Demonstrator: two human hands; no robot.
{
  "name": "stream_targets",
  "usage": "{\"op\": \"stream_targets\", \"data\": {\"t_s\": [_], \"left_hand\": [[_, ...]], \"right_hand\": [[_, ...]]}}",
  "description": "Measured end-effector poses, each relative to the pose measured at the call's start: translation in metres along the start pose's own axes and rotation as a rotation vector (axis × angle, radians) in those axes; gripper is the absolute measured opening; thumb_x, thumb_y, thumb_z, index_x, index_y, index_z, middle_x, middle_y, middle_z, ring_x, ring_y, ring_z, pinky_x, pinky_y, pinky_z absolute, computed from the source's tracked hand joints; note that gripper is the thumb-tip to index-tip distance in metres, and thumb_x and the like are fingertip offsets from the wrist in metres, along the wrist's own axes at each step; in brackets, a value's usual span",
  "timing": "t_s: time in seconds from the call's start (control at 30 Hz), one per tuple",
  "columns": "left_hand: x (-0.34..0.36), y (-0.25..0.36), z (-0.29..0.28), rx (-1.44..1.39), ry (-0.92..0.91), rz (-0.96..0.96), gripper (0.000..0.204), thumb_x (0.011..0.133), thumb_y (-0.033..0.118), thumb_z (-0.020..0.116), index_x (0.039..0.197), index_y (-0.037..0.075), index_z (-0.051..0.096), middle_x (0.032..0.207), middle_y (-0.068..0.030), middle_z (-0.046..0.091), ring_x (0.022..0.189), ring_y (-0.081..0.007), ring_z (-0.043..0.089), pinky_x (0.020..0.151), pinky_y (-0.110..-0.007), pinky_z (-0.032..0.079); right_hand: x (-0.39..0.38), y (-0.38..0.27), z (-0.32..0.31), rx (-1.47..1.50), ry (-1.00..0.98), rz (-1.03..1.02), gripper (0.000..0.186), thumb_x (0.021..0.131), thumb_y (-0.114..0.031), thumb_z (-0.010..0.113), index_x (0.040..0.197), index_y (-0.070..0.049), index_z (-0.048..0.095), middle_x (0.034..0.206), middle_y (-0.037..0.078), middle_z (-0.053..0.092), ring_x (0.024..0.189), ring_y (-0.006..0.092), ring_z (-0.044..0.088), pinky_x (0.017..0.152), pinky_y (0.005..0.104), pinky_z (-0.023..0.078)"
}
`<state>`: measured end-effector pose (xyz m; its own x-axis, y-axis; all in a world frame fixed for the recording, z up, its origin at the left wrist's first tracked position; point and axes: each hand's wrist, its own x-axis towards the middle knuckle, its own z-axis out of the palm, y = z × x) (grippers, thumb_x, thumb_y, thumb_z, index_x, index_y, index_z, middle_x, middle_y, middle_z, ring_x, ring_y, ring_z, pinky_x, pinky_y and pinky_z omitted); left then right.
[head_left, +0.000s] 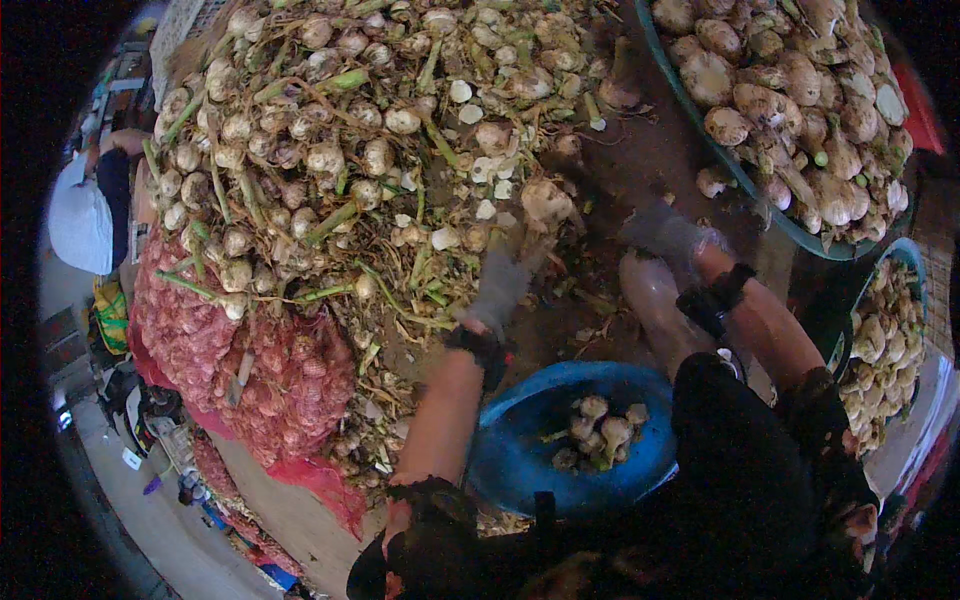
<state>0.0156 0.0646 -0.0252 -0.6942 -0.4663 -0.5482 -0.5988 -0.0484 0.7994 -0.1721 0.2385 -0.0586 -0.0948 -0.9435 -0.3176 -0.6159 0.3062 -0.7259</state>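
My left hand (502, 283), in a grey glove, reaches to the edge of a big heap of garlic (320, 160) with stalks and roots. Just beyond its fingertips lies a large garlic bulb (547, 201); motion blur hides whether they touch. My right hand (668, 236), also in a grey glove, hovers to the right, over a pale boot or covered foot (650, 290). Its fingers are smeared, and anything in them cannot be made out. Between my forearms stands a blue basin (500, 455) with several trimmed garlic bulbs (600, 430) inside.
A large green-rimmed tub (745, 180) full of garlic stands at the far right, with another full tub (872, 345) nearer. Red mesh sacks of garlic (290, 385) lie at the left. A person in a white top (82, 215) is at the far left.
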Motion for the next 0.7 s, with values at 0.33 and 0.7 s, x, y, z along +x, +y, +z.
{"op": "stream_targets", "data": {"t_s": [0.33, 0.7], "left_hand": [[-0.02, 0.005, -0.026, 0.003, 0.052, 0.059, 0.032, 0.071, 0.01, 0.059, 0.101, 0.003, 0.048, 0.102, -0.0068, 0.053, 0.091, -0.0149, 0.051, 0.077, -0.026, 0.04], [-0.047, 0.014, -0.016, -0.406, 0.015, 0.049, 0.041, 0.079, 0.032, 0.044, 0.108, 0.003, 0.044, 0.107, -0.0117, 0.049, 0.105, -0.0207, 0.042, 0.081, -0.033, 0.04]], "right_hand": [[0.012, -0.111, -0.015, 0.026, 0.318, 0.032, 0.032, 0.057, -0.015, 0.056, 0.089, -0.011, 0.054, 0.074, 0.013, 0.056, 0.072, 0.0313, 0.054, 0.062, 0.0358, 0.044], [0.027, -0.114, -0.017, -0.204, 0.131, 0.078, 0.041, 0.06, -0.022, 0.059, 0.099, -0.014, 0.049, 0.079, 0.011, 0.057, 0.075, 0.0288, 0.056, 0.063, 0.0367, 0.044]]}}
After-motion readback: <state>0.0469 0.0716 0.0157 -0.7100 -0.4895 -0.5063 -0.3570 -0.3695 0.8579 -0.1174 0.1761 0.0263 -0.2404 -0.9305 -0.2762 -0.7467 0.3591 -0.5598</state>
